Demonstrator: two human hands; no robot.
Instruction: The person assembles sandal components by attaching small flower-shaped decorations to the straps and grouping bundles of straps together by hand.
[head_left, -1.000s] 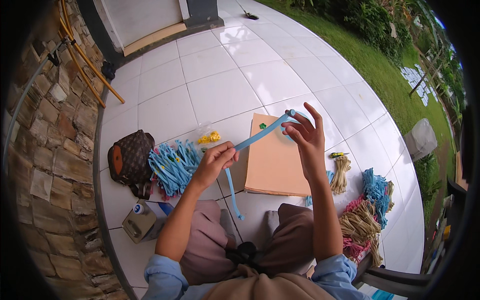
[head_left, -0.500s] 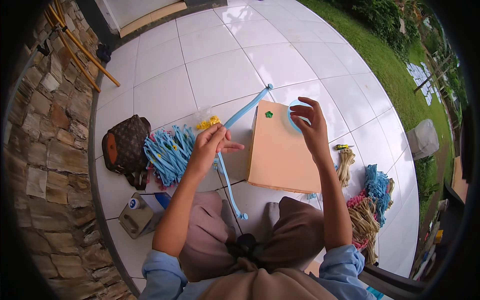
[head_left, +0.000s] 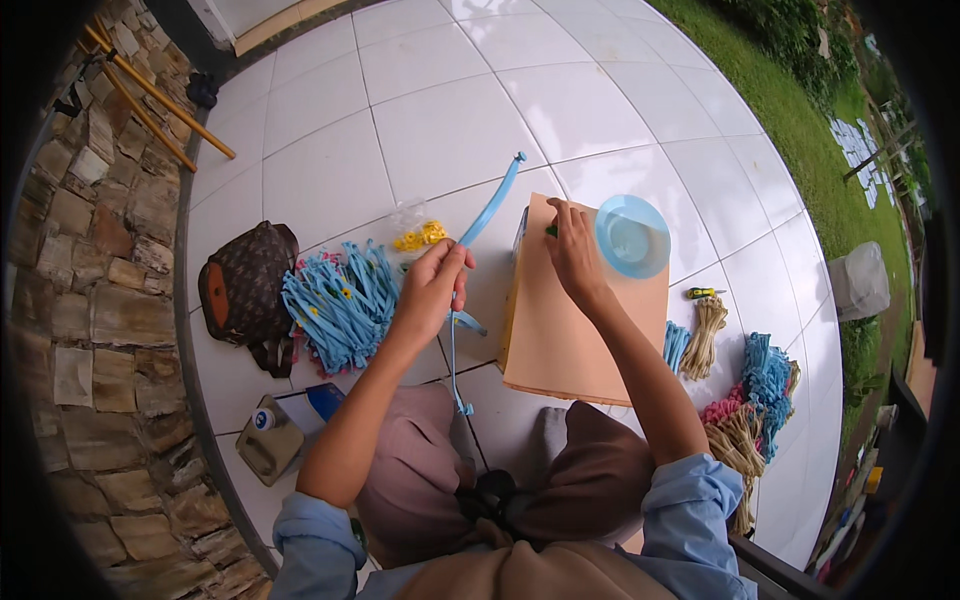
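Note:
A light-blue fabric strap [head_left: 490, 212] with knotted ends is pinched in my left hand [head_left: 432, 288]; one end points up and away, and a thinner length hangs below toward my lap. My right hand [head_left: 575, 250] is over the peach-coloured cardboard box [head_left: 590, 345], its fingers bent around a small green flower-shaped piece [head_left: 551, 230] that they partly cover. Just right of that hand, a round translucent blue bowl [head_left: 632, 237] stands on the box.
Left lie a heap of blue straps [head_left: 335, 305], a bag of yellow pieces [head_left: 420, 236], a brown backpack [head_left: 250, 285] and a metal can [head_left: 268, 445]. Right are a yellow-black screwdriver [head_left: 703, 293], beige cord bundles [head_left: 707, 335] and blue and pink bundles [head_left: 765, 385].
My right hand has moved left from in front of the bowl to the green piece, its fingers closing in. My left hand has shifted slightly right with the strap.

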